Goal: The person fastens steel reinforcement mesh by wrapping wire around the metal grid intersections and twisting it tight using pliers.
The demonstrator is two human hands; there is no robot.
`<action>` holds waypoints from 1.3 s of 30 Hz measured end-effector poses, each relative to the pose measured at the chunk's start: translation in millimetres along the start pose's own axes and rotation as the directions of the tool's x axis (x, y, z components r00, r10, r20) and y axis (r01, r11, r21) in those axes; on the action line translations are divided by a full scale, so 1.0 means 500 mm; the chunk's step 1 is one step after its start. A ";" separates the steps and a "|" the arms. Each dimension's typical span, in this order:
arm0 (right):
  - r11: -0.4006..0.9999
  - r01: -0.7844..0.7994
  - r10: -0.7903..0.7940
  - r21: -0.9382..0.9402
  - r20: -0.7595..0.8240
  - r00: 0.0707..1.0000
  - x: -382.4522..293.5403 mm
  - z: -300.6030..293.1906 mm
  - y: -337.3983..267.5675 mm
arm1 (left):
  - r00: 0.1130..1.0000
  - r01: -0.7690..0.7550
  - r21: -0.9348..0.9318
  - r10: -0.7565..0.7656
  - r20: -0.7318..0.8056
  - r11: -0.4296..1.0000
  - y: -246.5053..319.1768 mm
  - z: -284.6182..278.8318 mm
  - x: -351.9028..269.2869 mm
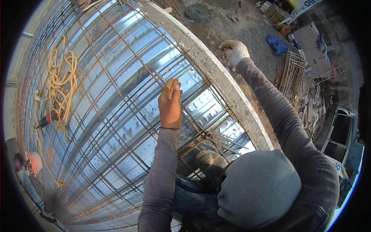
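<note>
My left hand (pixel 171 105), bare with a dark cord at the wrist, is over the rusty rebar mesh (pixel 134 53). Its fingers lie close together near a bar; whether they grip anything is hidden. Out past the concrete edge (pixel 226 78), my right hand (pixel 235 52) wears a whitish glove and is closed. A thin wire (pixel 203 51) runs from its fingers back towards the edge. Metal end-cutting nippers (pixel 220 139) rest on the mesh below my left hand, handles spread. Beside them is a boot (pixel 211 161). A grey knit cap (pixel 259 188) fills the lower right.
Corrugated metal decking (pixel 156 66) lies under the mesh. Knotted yellow rope (pixel 62 84) and a red-and-black tool (pixel 47 119) lie at left, near a red container (pixel 34 163). Beyond the edge is a drop to ground with a blue tarp (pixel 277 45) and stacked metal frames (pixel 289 69).
</note>
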State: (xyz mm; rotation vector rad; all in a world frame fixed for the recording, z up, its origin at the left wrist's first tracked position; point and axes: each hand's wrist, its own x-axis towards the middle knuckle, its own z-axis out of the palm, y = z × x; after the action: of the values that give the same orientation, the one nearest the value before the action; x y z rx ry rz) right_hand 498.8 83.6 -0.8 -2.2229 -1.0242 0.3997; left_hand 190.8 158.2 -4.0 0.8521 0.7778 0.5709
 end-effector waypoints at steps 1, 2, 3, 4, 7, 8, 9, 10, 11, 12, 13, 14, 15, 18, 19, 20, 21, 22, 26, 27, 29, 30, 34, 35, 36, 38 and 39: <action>0.991 -0.054 0.058 -0.119 0.032 0.998 0.008 0.005 0.027 | 1.000 -0.002 0.004 0.002 -0.002 1.000 -0.011 -0.001 0.021; 0.966 -0.102 0.119 -0.239 0.056 0.991 0.015 0.019 0.052 | 0.997 0.082 -0.117 -0.083 -0.008 0.990 -0.028 -0.003 0.048; 0.965 -0.105 0.123 -0.240 0.059 0.991 0.014 0.041 0.069 | 0.984 0.170 -0.241 -0.176 -0.003 0.956 -0.047 -0.001 0.075; 0.970 -0.122 0.143 -0.210 0.084 0.986 0.011 0.054 0.084 | 0.980 0.183 -0.234 -0.196 -0.033 0.955 -0.055 0.017 0.098; 0.966 -0.253 0.258 -0.048 0.196 0.946 0.010 0.099 0.103 | 0.984 0.141 -0.347 -0.169 -0.052 0.927 -0.079 0.049 0.150; 0.967 -0.246 0.255 -0.069 0.188 0.948 0.011 0.120 0.082 | 0.974 0.155 -0.415 -0.208 -0.086 0.896 -0.084 0.046 0.164; 0.966 -0.240 0.253 -0.094 0.170 0.952 0.014 0.125 0.077 | 0.973 0.161 -0.416 -0.214 -0.083 0.895 -0.087 0.052 0.176; 0.961 -0.256 0.266 -0.104 0.104 0.958 0.019 0.119 0.075 | 0.971 0.151 -0.453 -0.218 -0.100 0.879 -0.089 0.057 0.186; 0.956 -0.271 0.276 -0.113 0.038 0.960 0.024 0.111 0.072 | 0.968 0.138 -0.488 -0.221 -0.118 0.862 -0.092 0.058 0.192; 0.943 -0.263 0.252 -0.207 -0.076 0.965 0.029 0.101 0.078 | 0.962 0.149 -0.489 -0.240 -0.129 0.859 -0.097 0.056 0.200; 0.935 -0.300 0.290 -0.186 -0.084 0.953 0.037 0.089 0.083 | 0.963 0.144 -0.490 -0.236 -0.131 0.860 -0.101 0.049 0.204; 0.933 -0.259 0.249 -0.250 -0.071 0.966 0.034 0.085 0.087 | 0.966 0.159 -0.487 -0.238 -0.104 0.859 -0.103 0.038 0.207; 0.922 -0.221 0.213 -0.317 -0.059 0.975 0.029 0.079 0.090 | 0.967 0.180 -0.485 -0.245 -0.073 0.856 -0.104 0.038 0.208; 0.965 -0.185 0.209 -0.185 0.116 0.971 0.036 0.096 0.085 | 0.961 0.188 -0.493 -0.264 -0.087 0.850 -0.111 0.040 0.205; 0.977 -0.178 0.199 -0.114 0.202 0.959 0.035 0.106 0.081 | 0.960 0.193 -0.492 -0.268 -0.086 0.849 -0.115 0.043 0.204; 0.981 -0.176 0.191 -0.079 0.260 0.947 0.044 0.115 0.076 | 0.966 0.173 -0.524 -0.248 -0.077 0.834 -0.120 0.049 0.205; 0.984 -0.172 0.176 -0.042 0.315 0.933 0.061 0.124 0.069 | 0.972 0.148 -0.554 -0.223 -0.070 0.819 -0.123 0.051 0.209; 0.984 -0.171 0.175 -0.040 0.313 0.933 0.073 0.130 0.063 | 0.975 0.143 -0.560 -0.214 -0.063 0.816 -0.124 0.055 0.216; 0.992 -0.122 0.119 -0.020 0.428 0.896 0.102 0.147 0.049 | 0.993 0.114 -0.555 -0.108 0.043 0.824 -0.127 0.057 0.221; 0.992 -0.117 0.121 -0.035 0.433 0.893 0.108 0.147 0.052 | 0.996 0.080 -0.541 -0.090 0.008 0.837 -0.130 0.063 0.220; 0.996 -0.074 0.084 -0.040 0.416 0.905 0.120 0.145 0.062 | 0.997 0.046 -0.528 -0.070 -0.024 0.848 -0.137 0.077 0.221; 0.998 -0.037 0.052 -0.046 0.404 0.913 0.124 0.148 0.073 | 0.999 0.019 -0.482 -0.035 -0.025 0.876 -0.142 0.086 0.220; 0.992 -0.032 0.081 -0.124 0.415 0.906 0.121 0.172 0.026 | 0.976 -0.100 -0.332 0.028 -0.215 0.938 -0.155 0.092 0.231; 0.993 -0.005 0.052 -0.118 0.403 0.914 0.126 0.179 0.013 | 0.960 -0.136 -0.192 0.082 -0.269 0.972 -0.167 0.077 0.240; 0.987 -0.026 0.082 -0.158 0.360 0.930 0.128 0.141 0.070 | 0.977 -0.059 -0.559 -0.067 -0.202 0.827 -0.133 0.162 0.210; 0.977 0.045 0.027 -0.207 0.331 0.943 0.129 0.144 0.025 | 0.979 -0.052 -0.679 -0.096 -0.179 0.732 -0.145 0.126 0.211; 0.959 0.103 -0.017 -0.265 0.308 0.951 0.127 0.141 0.010 | 0.980 -0.033 -0.786 -0.134 -0.146 0.617 -0.147 0.116 0.212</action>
State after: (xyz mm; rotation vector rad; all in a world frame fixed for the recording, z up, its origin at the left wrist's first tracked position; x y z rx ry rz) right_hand 506.5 160.0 -56.7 -2.4195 -1.3809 0.6169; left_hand 310.0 168.1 -79.6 -0.0629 0.6206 0.8636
